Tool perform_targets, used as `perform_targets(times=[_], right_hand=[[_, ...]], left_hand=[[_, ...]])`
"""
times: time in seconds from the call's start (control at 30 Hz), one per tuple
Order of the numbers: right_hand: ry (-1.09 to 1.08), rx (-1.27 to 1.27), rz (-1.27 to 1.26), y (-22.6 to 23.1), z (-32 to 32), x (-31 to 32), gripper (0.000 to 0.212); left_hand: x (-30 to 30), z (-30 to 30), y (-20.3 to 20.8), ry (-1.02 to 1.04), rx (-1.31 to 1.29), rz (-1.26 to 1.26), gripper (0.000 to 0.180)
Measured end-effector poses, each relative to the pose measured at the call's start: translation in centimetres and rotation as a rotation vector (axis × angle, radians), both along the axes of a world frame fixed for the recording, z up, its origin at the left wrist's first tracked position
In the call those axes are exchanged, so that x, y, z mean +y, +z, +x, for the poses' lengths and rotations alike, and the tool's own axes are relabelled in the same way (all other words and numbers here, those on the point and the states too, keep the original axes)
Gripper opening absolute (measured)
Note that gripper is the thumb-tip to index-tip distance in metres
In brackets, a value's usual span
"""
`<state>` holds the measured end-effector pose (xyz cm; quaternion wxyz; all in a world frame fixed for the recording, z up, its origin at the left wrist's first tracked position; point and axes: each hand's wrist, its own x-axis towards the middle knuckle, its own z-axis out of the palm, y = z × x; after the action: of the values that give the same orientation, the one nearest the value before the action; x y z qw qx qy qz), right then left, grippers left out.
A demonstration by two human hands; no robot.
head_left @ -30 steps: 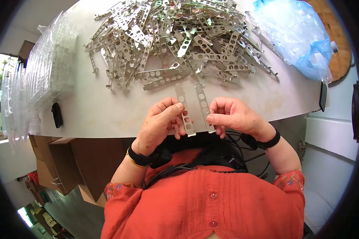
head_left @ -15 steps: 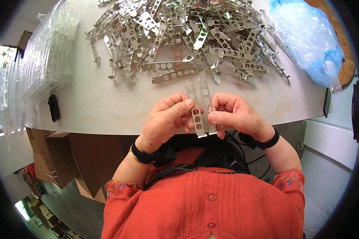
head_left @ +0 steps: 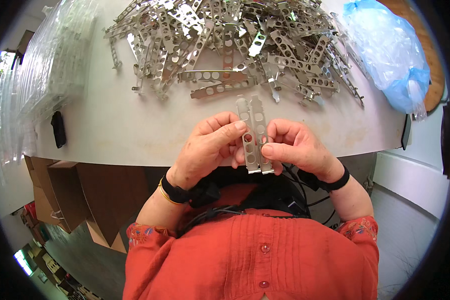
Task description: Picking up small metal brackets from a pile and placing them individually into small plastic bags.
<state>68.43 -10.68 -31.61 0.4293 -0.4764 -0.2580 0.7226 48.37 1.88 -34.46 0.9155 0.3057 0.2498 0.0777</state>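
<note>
Across the upper half of the view, a pale worktable (head_left: 150, 130), near edge bowed by the lens. Below, an orange-red shirt (head_left: 195, 260) with patterned sleeve ends. Toward the table's far side, a loose, overlapping heap of perforated metal slot brackets (head_left: 200, 50). To the heap's left, a stack of clear plastic trays (head_left: 55, 65); under the table's left part, brown cardboard boxes (head_left: 107, 195); to the heap's right, a crumpled blue-tinted plastic bag (head_left: 390, 55).

At the near edge, a left hand (head_left: 200, 150), thumb and fingers pinched on the left bracket (head_left: 248, 142). Opposite, a right hand (head_left: 297, 147), thumb and fingers closed on the right bracket (head_left: 260, 123). Both brackets side by side between the hands, apart from the heap, rounded tips toward it, bent tabs toward the shirt. Cannot tell contact from a narrow gap there.

At the table's left, a slim black object (head_left: 58, 129), kind unclear. Around both wrists, black wristbands (head_left: 174, 191); beside the left one, a thin gold-coloured bangle (head_left: 164, 194). Down the shirt front, small round buttons (head_left: 265, 248).
</note>
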Motion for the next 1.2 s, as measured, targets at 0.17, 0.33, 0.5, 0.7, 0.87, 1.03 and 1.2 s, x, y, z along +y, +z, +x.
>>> perform_targets(times=[0.17, 0.33, 0.5, 0.7, 0.87, 1.03, 1.2], right_hand=[[-0.006, 0.024, 0.008, -0.08, -0.15, -0.02, 0.017], [0.002, 0.008, 0.0, 0.17, -0.13, 0.16, 0.017], [-0.005, 0.007, -0.009, 0.19, -0.21, 0.17, 0.017], [-0.004, 0.004, -0.006, 0.11, -0.25, 0.19, 0.017], [-0.002, 0.004, 0.006, -0.13, -0.31, 0.13, 0.017], [-0.006, 0.009, -0.004, -0.16, -0.32, 0.09, 0.018], [0.0, 0.002, -0.013, -0.15, -0.32, 0.09, 0.018]], left_hand=[[0.06, 0.04, 0.07, -0.005, -0.007, -0.003, 0.022], [0.08, -0.05, -0.15, -0.004, -0.033, -0.003, 0.021], [0.01, 0.02, -0.19, 0.004, -0.05, 0.001, 0.021], [0.01, 0.02, -0.29, 0.005, -0.067, -0.008, 0.021], [0.13, -0.01, -0.22, -0.004, -0.067, -0.012, 0.021], [0.13, -0.04, -0.07, -0.006, -0.056, -0.016, 0.021], [0.08, -0.11, -0.26, 0.001, -0.063, -0.029, 0.02]])
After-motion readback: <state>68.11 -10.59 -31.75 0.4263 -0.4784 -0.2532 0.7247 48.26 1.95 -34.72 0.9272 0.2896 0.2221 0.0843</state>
